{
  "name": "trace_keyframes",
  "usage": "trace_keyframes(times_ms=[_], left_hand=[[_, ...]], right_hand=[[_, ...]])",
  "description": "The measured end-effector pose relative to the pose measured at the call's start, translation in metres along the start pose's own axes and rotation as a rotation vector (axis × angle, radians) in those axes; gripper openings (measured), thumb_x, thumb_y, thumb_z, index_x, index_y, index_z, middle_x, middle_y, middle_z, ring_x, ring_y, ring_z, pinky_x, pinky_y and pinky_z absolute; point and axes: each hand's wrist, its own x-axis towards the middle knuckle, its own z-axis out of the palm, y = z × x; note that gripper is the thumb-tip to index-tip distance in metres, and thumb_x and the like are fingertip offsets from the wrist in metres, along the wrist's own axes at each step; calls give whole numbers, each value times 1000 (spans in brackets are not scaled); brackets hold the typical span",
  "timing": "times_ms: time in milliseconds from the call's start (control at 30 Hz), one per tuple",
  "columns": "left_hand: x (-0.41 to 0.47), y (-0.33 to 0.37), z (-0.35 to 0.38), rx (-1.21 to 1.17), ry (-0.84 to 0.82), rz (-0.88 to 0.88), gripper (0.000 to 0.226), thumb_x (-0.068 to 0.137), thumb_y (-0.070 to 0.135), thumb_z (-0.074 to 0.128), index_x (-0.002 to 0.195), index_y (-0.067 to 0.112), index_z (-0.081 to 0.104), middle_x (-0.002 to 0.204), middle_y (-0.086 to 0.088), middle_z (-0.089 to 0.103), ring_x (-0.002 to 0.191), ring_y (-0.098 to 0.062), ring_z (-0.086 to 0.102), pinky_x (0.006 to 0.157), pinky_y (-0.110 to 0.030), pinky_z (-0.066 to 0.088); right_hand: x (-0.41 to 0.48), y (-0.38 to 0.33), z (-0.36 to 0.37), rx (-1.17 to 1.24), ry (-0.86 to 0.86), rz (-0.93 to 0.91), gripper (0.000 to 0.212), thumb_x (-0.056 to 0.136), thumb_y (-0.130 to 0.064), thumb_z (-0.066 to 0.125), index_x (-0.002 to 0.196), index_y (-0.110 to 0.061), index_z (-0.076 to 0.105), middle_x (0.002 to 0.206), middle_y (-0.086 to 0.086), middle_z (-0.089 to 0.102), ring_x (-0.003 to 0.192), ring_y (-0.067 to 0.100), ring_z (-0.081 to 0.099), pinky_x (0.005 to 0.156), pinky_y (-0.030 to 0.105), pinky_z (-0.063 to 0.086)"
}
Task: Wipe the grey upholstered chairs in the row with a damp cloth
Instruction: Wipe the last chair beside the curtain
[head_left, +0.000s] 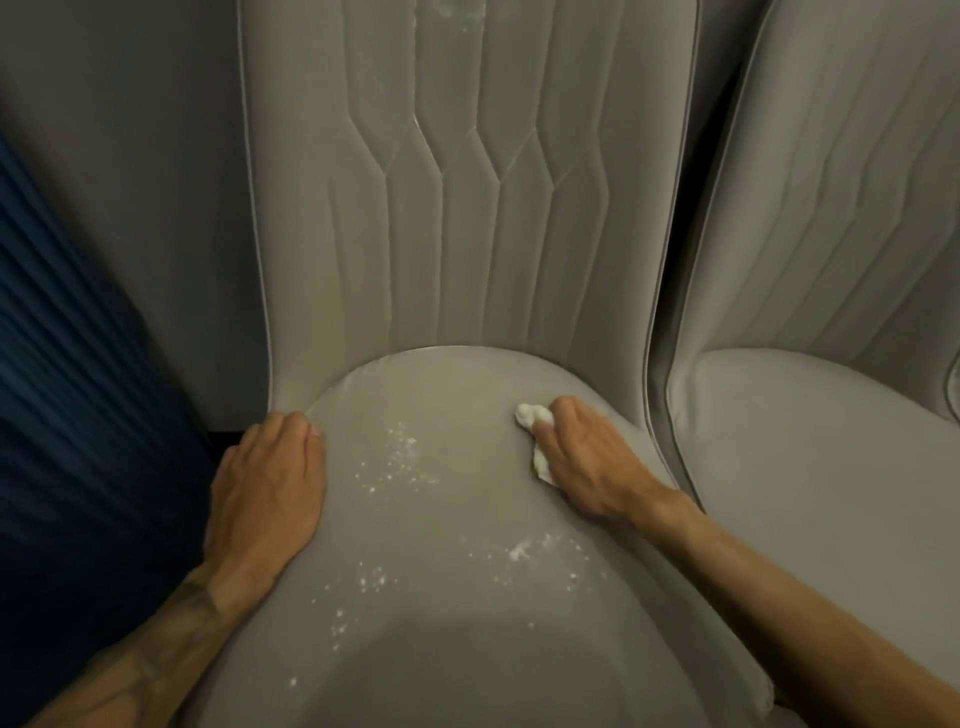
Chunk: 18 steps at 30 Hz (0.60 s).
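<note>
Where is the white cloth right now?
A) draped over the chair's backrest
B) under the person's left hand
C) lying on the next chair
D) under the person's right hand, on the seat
D: the cloth sits bunched beneath the right hand on the seat, while the left hand rests bare on the seat's edge.

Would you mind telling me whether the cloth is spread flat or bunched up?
Bunched up. The white cloth shows only as a crumpled wad poking out from under the right hand, which presses it on the seat.
</note>
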Motion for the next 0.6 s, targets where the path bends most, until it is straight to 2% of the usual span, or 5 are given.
trace_keyframes(times_ms=[133,233,300,467,600], left_hand=[[0,1,0,24,-4,-16,35,109,21,40,75,20,34,77,2,40,73,-21,37,69,-39,29],[1,0,-1,16,-29,-23,35,110,23,39,76,21,34,78,3,39,74,-20,36,71,-39,30],[-1,-1,-2,0,-43,-27,35,110,24,39,75,21,35,78,3,39,74,-21,37,71,-40,31],[-1,2,-5,11,-29,-32,34,110,21,40,76,17,37,79,-2,41,74,-23,36,70,-40,30],[0,1,-6,-20,-56,-33,36,111,24,37,75,17,36,77,-2,43,73,-26,41,70,-42,34]], right_hand=[[-31,-63,23,58,107,-65,24,109,-28,35,92,-15,46,86,9,51,79,33,49,75,46,40],[-53,-81,29,74,14,-240,25,110,-36,30,91,-23,39,87,2,46,78,26,45,75,40,38],[-49,-57,16,76,-9,-204,26,110,-38,32,92,-21,41,89,3,48,82,27,45,79,40,38],[-40,-4,-6,-59,6,147,32,110,-36,30,97,-12,48,97,11,53,94,34,51,89,46,39],[-74,-74,19,79,60,-71,28,110,-35,31,91,-19,44,86,4,47,80,29,44,78,44,38]])
